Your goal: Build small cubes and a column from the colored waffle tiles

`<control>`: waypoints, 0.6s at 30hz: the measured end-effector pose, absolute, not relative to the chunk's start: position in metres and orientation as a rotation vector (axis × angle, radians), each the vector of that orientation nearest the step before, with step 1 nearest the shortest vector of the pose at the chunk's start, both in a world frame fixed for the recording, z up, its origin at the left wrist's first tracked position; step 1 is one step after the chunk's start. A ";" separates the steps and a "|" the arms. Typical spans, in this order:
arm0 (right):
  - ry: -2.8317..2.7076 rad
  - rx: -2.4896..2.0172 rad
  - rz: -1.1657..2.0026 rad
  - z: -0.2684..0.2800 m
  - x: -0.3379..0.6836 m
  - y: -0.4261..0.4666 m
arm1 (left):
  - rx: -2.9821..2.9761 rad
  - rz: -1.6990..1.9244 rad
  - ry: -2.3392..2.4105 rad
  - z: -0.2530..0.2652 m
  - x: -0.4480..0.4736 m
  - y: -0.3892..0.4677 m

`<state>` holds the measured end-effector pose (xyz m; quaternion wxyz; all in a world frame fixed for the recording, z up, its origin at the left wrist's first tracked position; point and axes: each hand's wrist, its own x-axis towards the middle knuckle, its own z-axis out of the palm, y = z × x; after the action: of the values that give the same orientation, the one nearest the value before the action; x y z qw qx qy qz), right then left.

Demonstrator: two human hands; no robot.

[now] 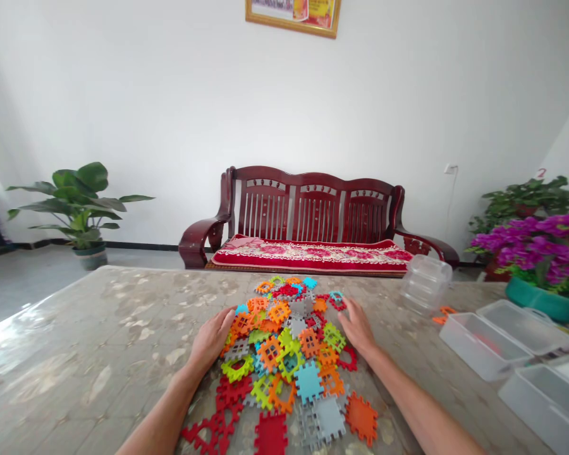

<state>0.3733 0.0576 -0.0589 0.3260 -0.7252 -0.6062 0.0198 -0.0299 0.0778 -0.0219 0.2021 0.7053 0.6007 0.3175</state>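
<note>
A pile of plastic interlocking building tiles (284, 341) with toothed edges lies in front of me, in orange, lime green, red, blue and grey. Along its left side rests my left hand (213, 332), open, its fingers extended against the orange tiles. My right hand (358, 325) is open on the other side, fingertips close to a red and blue tile (336, 299) at the pile's right edge. Nothing shows in either hand. Nearest me lie a solid red tile (271, 433), a grey tile (329, 418) and an orange tile (361, 418). Many tiles overlap, some partly hidden.
On the right of the patterned table (99, 354) stand two open clear plastic boxes (478, 354), a stacked clear container (425, 281), orange pieces (443, 315) and purple flowers in a teal pot (545, 300). A wooden bench (313, 208) stands beyond; a potted plant (83, 208) is at left.
</note>
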 end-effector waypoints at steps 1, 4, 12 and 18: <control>-1.605 -1.925 0.044 -0.055 0.372 0.067 | 1.970 0.893 1.678 -0.023 -0.030 0.078; -1.618 -2.012 0.050 -0.045 0.368 0.093 | 1.973 0.893 1.690 -0.024 -0.031 0.079; -1.744 -1.953 0.101 -0.048 0.352 0.103 | 1.971 0.879 1.703 -0.025 -0.031 0.080; -1.838 -1.766 0.159 -0.047 0.342 0.086 | 1.970 0.891 1.688 -0.027 -0.030 0.080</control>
<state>0.3420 0.0864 -0.0471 0.2896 -0.6619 -0.6888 0.0595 -0.0302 0.0800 -0.0266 0.1981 0.7039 0.6033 0.3183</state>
